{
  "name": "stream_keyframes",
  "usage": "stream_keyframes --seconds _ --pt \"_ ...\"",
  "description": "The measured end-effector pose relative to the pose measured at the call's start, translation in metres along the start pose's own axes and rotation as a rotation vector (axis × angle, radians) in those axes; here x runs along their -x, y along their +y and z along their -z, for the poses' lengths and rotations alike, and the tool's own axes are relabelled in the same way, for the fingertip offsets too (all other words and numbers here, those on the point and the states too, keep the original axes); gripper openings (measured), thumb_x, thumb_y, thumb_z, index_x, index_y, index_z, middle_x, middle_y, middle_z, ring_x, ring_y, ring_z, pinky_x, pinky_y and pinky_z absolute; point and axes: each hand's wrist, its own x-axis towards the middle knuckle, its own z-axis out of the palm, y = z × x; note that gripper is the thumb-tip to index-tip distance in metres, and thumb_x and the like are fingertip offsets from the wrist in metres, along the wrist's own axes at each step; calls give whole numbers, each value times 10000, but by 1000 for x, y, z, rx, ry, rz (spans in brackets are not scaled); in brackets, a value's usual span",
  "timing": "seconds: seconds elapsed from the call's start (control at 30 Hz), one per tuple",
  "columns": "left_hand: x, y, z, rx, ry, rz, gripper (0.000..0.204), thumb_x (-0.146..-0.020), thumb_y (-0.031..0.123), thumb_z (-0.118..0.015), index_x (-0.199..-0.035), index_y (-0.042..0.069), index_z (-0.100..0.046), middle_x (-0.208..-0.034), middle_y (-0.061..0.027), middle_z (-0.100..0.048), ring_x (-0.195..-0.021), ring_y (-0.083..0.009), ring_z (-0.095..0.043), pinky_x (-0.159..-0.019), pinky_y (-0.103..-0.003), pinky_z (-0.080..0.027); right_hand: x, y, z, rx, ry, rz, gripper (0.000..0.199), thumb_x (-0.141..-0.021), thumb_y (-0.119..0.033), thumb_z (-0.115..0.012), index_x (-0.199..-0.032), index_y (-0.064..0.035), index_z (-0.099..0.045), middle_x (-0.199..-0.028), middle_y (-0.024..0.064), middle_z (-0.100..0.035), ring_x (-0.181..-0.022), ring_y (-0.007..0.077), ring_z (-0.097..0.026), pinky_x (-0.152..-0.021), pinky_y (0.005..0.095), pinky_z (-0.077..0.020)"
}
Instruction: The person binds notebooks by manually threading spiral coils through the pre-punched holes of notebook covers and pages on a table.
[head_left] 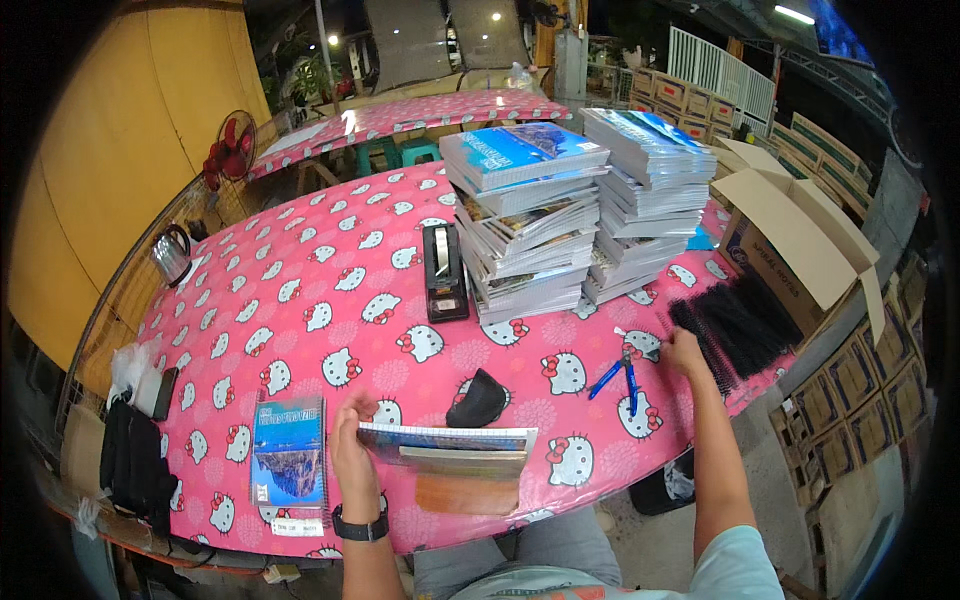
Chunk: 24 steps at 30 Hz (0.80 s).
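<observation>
My left hand (355, 450), wearing a dark watch, is closed on the left end of an unbound notebook (450, 440) standing on edge near the front of the table. A brown, wood-coloured piece (468, 493) is at its near side. My right hand (684, 352) pinches a black spiral coil at the left side of a heap of coils (735, 325). Blue-handled pliers (617, 380) lie open beside that hand. A black curved piece (478, 399) rests just beyond the upright notebook. Left of my left hand lies a blue-covered spiral notebook (289, 452).
Tall stacks of notebooks (535, 240) rise at the far middle, next to a black tape dispenser (443, 272). An open cardboard box (780, 245) stands right. A kettle (172, 255), a red fan (232, 147) and black items (135, 455) are along the left edge.
</observation>
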Motion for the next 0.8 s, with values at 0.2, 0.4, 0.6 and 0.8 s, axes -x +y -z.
stream_keyframes --seconds 0.2,0.4,0.6,0.8 --pt "37 54 -48 -815 -94 -621 539 -817 182 -594 -1316 41 -447 -1336 -144 -448 -1280 -279 -370 -1089 -446 -180 51 -128 80 -368 -50 195 364 -879 -114 -491 -1215 -6 -401 -928 246 -551 -849 356 -573 -775 379 -444" --pt "48 36 -89 -856 -482 -655 364 -717 184 -724 -1065 118 -643 -1001 -34 -608 -982 -213 -543 -997 -449 -259 115 -193 61 -551 -416 637 306 -943 -170 -450 -1222 -48 -481 -1100 161 -590 -1002 305 -581 -875 358 -441" --pt "49 27 -99 -782 -377 -723 280 -700 169 -731 -969 111 -676 -827 1 -599 -826 -178 -544 -926 -421 -284 131 -201 39 -543 -305 602 261 -923 -136 -474 -1162 -45 -529 -1038 149 -602 -945 314 -597 -811 362 -464" --pt "63 42 -121 -943 -307 -622 369 -664 274 -749 -987 122 -652 -927 -15 -577 -903 -196 -528 -1020 -596 -103 98 -134 11 -681 -114 174 263 -939 -230 -485 -1095 -31 -559 -877 58 -577 -757 179 -562 -675 308 -456"
